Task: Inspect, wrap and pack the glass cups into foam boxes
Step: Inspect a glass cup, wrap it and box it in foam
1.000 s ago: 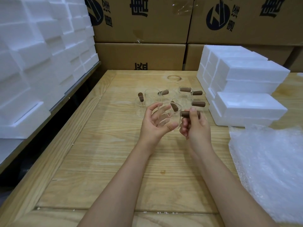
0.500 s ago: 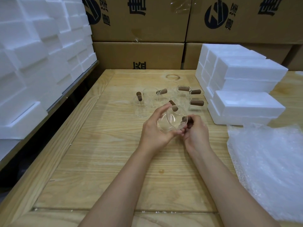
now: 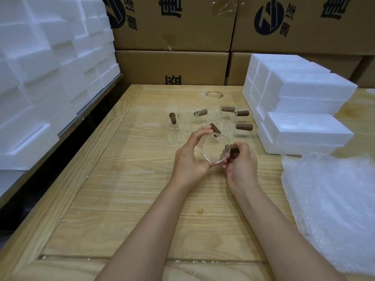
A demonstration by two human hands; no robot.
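Cup (image 3: 213, 154) turned rim-up; left hand (image 3: 188, 159) curls round it, right hand (image 3: 242, 161) pinches half-hidden handle (image 3: 231, 148).

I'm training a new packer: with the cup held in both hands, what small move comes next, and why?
Probably carry the glass cup right onto the bubble wrap. The left hand holds its body, the right hand grips its brown handle; it is unwrapped, and the wrap lies just to the right.

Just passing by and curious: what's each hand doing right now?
Left hand: holding the glass cup.
Right hand: gripping that cup's brown handle.
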